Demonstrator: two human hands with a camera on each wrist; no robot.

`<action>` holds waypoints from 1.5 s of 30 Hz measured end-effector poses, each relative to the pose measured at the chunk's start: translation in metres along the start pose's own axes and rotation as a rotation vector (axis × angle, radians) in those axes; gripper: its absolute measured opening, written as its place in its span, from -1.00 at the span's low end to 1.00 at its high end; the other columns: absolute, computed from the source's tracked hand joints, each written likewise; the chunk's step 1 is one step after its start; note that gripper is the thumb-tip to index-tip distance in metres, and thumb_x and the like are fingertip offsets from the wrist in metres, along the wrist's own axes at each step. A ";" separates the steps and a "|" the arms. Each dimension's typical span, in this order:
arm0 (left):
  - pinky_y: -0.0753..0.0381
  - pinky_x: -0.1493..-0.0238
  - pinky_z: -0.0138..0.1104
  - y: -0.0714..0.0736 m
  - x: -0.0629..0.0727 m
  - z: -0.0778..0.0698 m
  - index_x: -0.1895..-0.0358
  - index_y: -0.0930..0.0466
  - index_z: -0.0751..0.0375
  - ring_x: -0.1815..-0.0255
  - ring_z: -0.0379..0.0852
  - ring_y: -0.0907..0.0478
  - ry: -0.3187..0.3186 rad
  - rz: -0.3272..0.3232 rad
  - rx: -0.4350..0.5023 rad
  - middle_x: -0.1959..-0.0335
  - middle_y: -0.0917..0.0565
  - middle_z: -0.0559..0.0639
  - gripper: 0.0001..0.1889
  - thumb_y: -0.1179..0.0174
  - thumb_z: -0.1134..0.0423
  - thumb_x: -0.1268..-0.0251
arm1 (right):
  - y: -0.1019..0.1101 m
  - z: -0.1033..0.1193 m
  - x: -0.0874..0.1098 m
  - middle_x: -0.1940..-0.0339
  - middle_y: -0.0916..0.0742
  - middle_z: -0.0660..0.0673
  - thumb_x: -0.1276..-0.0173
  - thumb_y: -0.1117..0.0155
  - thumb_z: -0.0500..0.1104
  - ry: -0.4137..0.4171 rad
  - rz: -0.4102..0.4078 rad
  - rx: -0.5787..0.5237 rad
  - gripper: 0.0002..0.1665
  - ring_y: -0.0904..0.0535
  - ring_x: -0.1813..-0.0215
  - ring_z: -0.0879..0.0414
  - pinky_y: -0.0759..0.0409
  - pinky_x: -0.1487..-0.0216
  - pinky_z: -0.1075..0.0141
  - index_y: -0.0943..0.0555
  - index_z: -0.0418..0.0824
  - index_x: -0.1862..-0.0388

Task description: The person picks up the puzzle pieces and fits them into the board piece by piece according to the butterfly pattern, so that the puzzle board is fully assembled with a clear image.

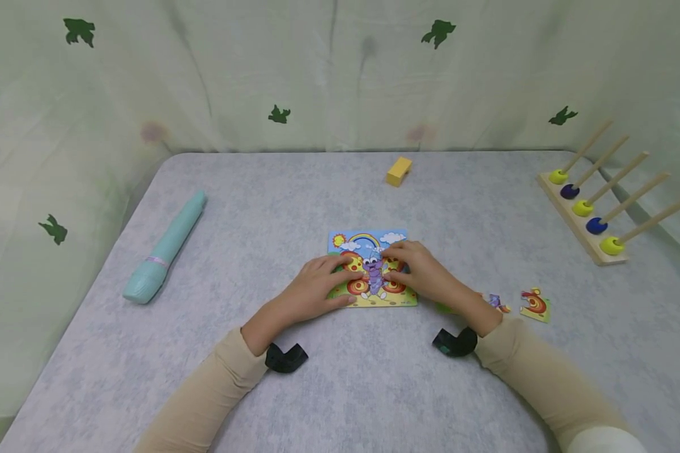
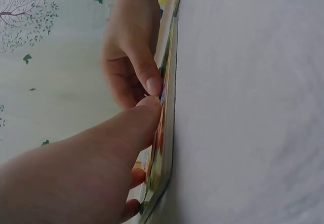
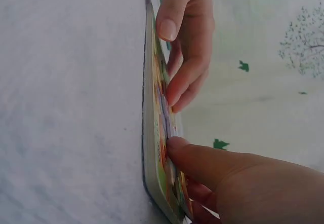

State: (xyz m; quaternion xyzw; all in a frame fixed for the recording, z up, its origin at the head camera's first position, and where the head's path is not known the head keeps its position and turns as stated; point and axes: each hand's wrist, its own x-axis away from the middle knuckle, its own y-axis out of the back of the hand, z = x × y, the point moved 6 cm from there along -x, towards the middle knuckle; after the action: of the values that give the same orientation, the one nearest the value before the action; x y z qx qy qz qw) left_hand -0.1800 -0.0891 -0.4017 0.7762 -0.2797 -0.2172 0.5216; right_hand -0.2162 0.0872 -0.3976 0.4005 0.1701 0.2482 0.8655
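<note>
**Butterfly puzzle (image 1: 376, 303), fingers resting on top**

Puzzle lies flat on the surface (image 1: 351, 365), between left grip (image 1: 317, 286) and right grip (image 1: 422, 272). Both loose, fingers apart on the printed face, neither clenched. I read this as pressing parts home: I'd brace with the left, push straight down with the right, follow the seams, let no corner lift.

Can't make out which part takes the pressure; fingers cover some of the print, and both wrist views see it nearly edge-on. Right forearm (image 1: 481, 314) masks some of the loose pieces (image 1: 535, 304), so no sure count. Farther off, a yellow block (image 1: 399, 171), underside hidden.
</note>
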 end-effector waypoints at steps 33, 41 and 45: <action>-0.08 -0.23 -0.15 -0.001 -0.015 -0.007 -0.35 -0.16 0.00 -0.25 0.02 -0.13 0.012 0.044 -0.063 -0.23 -0.24 0.10 -0.33 -0.05 -0.14 -0.21 | 0.019 -0.004 0.026 -0.41 -0.09 -0.14 -0.24 -0.16 0.12 -0.058 0.147 -0.006 -0.14 0.12 -0.39 -0.10 0.05 -0.22 -0.16 -0.06 -0.09 -0.42; -0.08 -0.24 -0.12 0.008 0.016 0.012 -0.39 -0.03 0.11 -0.31 0.04 -0.04 0.161 -0.031 0.085 -0.32 -0.12 0.10 -0.18 -0.12 -0.17 -0.12 | 0.056 -0.002 0.065 -0.35 -0.19 -0.20 -0.11 -0.33 0.06 -0.109 -0.005 -0.027 -0.03 -0.03 -0.34 -0.13 -0.12 -0.17 -0.14 -0.08 -0.17 -0.39; -0.08 -0.24 -0.11 0.009 0.025 0.018 -0.38 -0.04 0.16 -0.32 0.04 -0.03 0.185 -0.052 0.144 -0.32 -0.11 0.11 -0.15 -0.13 -0.19 -0.10 | 0.062 -0.006 0.086 -0.32 -0.23 -0.22 -0.05 -0.37 0.08 -0.134 -0.024 -0.017 0.02 -0.07 -0.32 -0.14 -0.23 -0.12 -0.12 -0.09 -0.23 -0.38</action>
State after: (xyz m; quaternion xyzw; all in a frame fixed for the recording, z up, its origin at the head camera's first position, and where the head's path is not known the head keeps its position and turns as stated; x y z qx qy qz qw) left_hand -0.1751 -0.1207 -0.4011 0.8355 -0.2249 -0.1374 0.4822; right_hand -0.1673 0.1738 -0.3619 0.4068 0.1144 0.2119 0.8812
